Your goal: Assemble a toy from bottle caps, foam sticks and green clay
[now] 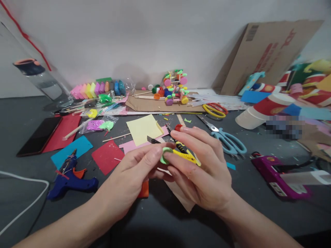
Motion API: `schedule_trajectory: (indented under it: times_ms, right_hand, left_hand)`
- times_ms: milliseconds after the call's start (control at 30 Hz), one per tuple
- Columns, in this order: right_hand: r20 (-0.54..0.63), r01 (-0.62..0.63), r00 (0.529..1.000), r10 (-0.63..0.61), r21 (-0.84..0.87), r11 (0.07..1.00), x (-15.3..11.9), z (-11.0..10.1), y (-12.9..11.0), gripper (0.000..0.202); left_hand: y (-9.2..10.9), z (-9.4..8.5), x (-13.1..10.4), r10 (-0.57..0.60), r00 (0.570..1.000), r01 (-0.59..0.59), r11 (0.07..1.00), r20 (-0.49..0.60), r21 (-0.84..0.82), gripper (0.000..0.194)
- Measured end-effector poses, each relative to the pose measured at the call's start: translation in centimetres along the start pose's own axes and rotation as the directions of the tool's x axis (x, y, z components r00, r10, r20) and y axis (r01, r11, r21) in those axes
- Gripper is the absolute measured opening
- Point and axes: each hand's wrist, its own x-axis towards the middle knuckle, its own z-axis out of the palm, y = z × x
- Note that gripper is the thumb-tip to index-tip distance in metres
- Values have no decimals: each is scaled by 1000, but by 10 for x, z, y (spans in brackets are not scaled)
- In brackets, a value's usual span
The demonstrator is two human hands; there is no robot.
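In front of me my left hand (139, 160) pinches a light green round piece (166, 155) between thumb and fingers. My right hand (204, 168) presses an index finger against the same piece, with its other fingers bent around it. Just behind the fingers is a yellow utility knife (184, 156); I cannot tell whether a hand touches it. A yellow and black tool (182, 147) lies beside it, partly covered. A red cap-like piece (178, 127) shows at the right fingertips. Yellow paper (143, 130) lies beyond my hands.
A blue glue gun (73, 181) and red paper (106, 156) lie left. Blue-handled scissors (229, 139) and a purple device (278, 177) are right. Colourful clay packs (99, 89) and a small colourful model (176, 86) stand at the back. A paper cup (258, 112) lies tilted.
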Motion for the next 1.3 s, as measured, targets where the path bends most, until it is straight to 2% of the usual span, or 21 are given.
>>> schedule_trajectory:
  times_ms: [67, 200, 300, 533, 800, 1300]
  right_hand:
    - [3, -19, 1000, 19, 54, 998, 1, -1, -1, 25]
    - [-41, -170, 982, 183, 216, 961, 6, -1, -3, 34]
    - [-23, -222, 972, 234, 241, 945, 6, 3, -2, 33]
    - [34, -222, 975, 221, 260, 940, 1, 7, -1, 32]
    - [30, -205, 978, 205, 281, 937, 2, 5, -3, 30]
    - [7, -125, 992, 128, 281, 951, 6, 5, -4, 24]
  left_hand:
    - [0, -2, -1, 0, 1000, -2, 998, 31, 60, 19]
    - [1, -3, -2, -5, 1000, 6, 992, -8, 127, 20]
    - [1, -1, 0, 8, 1000, -4, 989, -25, 151, 18]
    - [1, 1, 0, 33, 999, -28, 987, -30, 157, 11]
    - [2, -1, 0, 25, 997, -11, 983, -76, 181, 13]
    - [-1, -5, 1, 49, 997, -39, 988, -66, 149, 12]
